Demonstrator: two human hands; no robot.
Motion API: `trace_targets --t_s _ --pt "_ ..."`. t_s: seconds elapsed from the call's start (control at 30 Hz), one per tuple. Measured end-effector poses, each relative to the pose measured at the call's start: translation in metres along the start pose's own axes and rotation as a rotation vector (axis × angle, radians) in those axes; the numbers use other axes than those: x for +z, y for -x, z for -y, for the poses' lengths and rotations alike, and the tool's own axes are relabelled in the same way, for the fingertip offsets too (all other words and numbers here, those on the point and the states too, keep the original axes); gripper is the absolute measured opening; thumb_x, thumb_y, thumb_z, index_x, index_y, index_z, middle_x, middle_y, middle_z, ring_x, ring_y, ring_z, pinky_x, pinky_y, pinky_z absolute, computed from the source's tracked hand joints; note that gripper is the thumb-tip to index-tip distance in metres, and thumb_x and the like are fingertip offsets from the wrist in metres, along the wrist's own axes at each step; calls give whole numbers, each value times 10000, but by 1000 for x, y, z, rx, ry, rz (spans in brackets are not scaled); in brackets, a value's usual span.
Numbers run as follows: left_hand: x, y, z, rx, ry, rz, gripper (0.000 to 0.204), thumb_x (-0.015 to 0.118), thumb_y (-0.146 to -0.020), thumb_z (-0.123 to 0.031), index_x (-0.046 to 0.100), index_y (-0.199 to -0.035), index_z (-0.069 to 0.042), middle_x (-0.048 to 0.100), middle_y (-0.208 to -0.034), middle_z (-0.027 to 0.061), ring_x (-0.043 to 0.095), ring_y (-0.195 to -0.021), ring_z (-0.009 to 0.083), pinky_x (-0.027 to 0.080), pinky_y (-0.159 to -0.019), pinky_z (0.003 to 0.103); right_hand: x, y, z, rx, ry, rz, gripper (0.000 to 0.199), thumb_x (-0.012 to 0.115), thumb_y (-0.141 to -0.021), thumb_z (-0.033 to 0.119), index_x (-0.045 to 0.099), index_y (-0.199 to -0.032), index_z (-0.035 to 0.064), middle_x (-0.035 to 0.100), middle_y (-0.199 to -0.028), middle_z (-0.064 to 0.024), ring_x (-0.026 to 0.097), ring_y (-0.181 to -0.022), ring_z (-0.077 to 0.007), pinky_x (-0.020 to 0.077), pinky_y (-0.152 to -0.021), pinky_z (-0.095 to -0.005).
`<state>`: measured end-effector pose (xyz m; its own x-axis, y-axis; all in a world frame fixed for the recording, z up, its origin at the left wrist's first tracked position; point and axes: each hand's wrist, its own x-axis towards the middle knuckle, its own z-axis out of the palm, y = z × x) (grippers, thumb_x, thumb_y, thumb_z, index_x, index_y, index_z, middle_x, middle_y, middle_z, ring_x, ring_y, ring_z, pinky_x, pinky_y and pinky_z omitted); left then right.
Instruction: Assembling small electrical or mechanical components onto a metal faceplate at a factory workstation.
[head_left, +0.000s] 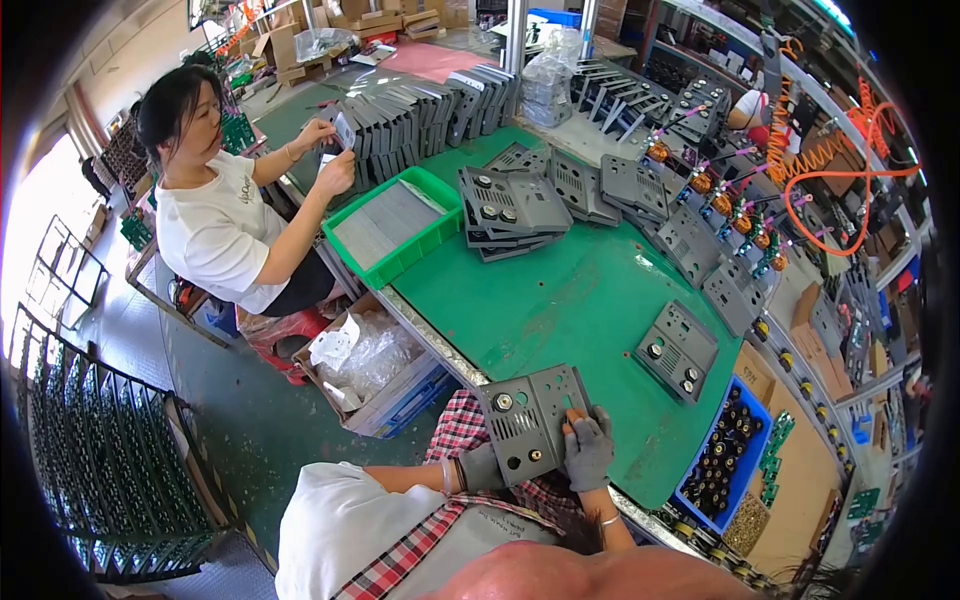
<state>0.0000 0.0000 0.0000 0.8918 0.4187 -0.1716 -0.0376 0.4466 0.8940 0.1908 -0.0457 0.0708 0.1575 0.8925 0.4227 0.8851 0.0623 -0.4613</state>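
- Two gloved hands grip one grey panel (528, 420) at the near edge of the green table (570, 300), above a checked lap.
- Left hand (482, 466) is curled around the panel's lower left corner, with most of its fingers hidden behind the plate.
- Right hand (588, 450) closes on the panel's right edge, thumb on the front face and fingers wrapped behind.
- Panel is tilted, face up toward the camera, with round knobs and rows of holes showing on it.
- Second panel (678, 350) lies flat on the table to the right, well apart from the held one.
- Blue bin (752, 420) of small dark parts sits at the table's right edge, near the right hand.
- Stack of panels (510, 212) rests farther back on the table, just beside a green tray (392, 228).
- More panels stand in a row (420, 120) behind the tray.
- Co-worker in a white shirt (215, 230) sits at the left side of the table, both hands on that standing row.
- Cardboard box (370, 370) with clear bags stands on the floor beside the table.
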Motion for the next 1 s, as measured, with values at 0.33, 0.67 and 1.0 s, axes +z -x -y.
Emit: trace_targets --t_s 0.33,0.67,1.0 --pt "1 -11 6 110 772 369 378 324 -942 -188 343 -1309 -104 472 -1242 58 522 -1052 144 449 -876 268 -5 -9 1 -2 68 -75 140 568 -740 162 591 -819 48 611 -915 -127 496 -1029 -370 432 -824 -453" --pt "14 -28 15 13 857 37 348 316 -939 -229 396 -1244 -82 514 -1139 71 537 -999 176 466 -849 309 -19 6 8 -161 -155 341 236 617 -707 174 663 -927 104 636 -930 -75 517 -999 -283 424 -859 -380" --pt "15 -27 6 159 -107 -51 363 492 -857 -226 448 -1176 -58 499 -1154 111 484 -1076 224 384 -922 330 -26 -4 32 16 108 363 215 626 -718 276 635 -863 117 560 -839 -75 500 -873 -289 432 -740 -401"
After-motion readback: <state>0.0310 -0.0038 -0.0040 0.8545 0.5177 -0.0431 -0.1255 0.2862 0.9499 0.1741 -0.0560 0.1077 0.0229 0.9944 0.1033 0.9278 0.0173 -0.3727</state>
